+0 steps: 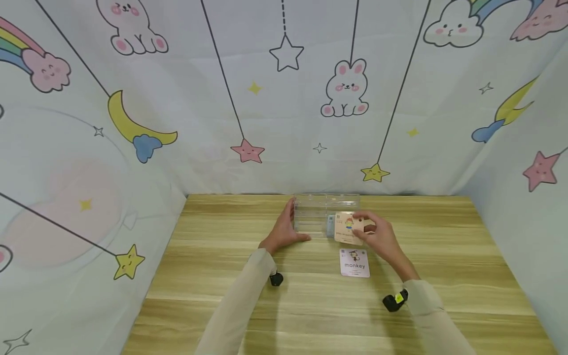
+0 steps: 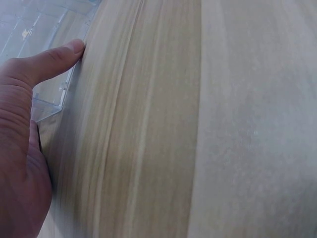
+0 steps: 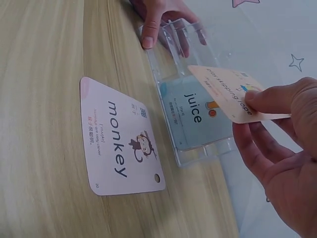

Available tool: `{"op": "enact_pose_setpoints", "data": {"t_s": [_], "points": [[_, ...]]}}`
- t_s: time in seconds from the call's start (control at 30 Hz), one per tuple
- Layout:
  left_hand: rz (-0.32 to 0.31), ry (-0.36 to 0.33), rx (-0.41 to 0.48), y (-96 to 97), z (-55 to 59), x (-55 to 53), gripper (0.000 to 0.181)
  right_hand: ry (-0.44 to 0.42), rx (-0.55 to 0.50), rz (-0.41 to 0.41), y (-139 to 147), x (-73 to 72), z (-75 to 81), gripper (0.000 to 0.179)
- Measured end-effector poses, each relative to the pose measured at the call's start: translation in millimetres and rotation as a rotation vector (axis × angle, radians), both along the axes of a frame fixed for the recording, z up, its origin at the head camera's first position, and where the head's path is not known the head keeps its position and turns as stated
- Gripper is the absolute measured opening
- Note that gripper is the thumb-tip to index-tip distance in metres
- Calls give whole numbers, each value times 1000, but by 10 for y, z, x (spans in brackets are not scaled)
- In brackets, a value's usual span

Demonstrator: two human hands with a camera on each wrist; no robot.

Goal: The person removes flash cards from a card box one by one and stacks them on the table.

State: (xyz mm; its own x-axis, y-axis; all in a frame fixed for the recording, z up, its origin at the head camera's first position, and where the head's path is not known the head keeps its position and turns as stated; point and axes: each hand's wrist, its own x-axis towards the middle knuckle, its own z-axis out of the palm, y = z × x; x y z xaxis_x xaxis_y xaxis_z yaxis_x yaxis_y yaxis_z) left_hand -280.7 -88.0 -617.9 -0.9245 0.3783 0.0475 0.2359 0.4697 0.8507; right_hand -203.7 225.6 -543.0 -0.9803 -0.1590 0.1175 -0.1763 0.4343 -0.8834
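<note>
At the back of the table stands a clear plastic rack (image 1: 310, 227) with stepped tiers. My left hand (image 1: 284, 230) holds its left end, the thumb (image 2: 57, 58) along the front edge and the fingers at the side. With my right hand (image 1: 379, 235) I pinch a peach flashcard (image 1: 348, 228) about skipping rope between thumb and fingers, tilted over the rack. Under it a blue "juice" flashcard (image 3: 190, 116) lies in the rack's right half, partly covered in the head view. A pale pink "monkey" flashcard (image 1: 354, 263) lies face up on the table in front.
The wood-grain table (image 1: 213, 276) meets a white printed curtain (image 1: 301, 167) right behind the rack. More curtain hangs on the left and right sides. Each wrist carries a small black camera (image 1: 276, 279).
</note>
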Motion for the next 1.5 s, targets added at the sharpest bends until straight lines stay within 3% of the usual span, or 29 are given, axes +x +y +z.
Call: {"op": "enact_pose_setpoints", "data": {"t_s": [0.3, 0.6, 1.03, 1.5], "points": [[2, -9, 3, 2, -27, -14, 138, -111, 14, 53, 67, 150, 19, 45], [6, -4, 1, 4, -13, -6, 138, -201, 39, 82, 197, 282, -108, 44], [-1, 3, 25, -9, -11, 9, 137, -215, 79, 77, 247, 396, -363, 39], [12, -14, 20, 9, 62, 49, 136, -224, 92, 71, 206, 403, -404, 38]]}}
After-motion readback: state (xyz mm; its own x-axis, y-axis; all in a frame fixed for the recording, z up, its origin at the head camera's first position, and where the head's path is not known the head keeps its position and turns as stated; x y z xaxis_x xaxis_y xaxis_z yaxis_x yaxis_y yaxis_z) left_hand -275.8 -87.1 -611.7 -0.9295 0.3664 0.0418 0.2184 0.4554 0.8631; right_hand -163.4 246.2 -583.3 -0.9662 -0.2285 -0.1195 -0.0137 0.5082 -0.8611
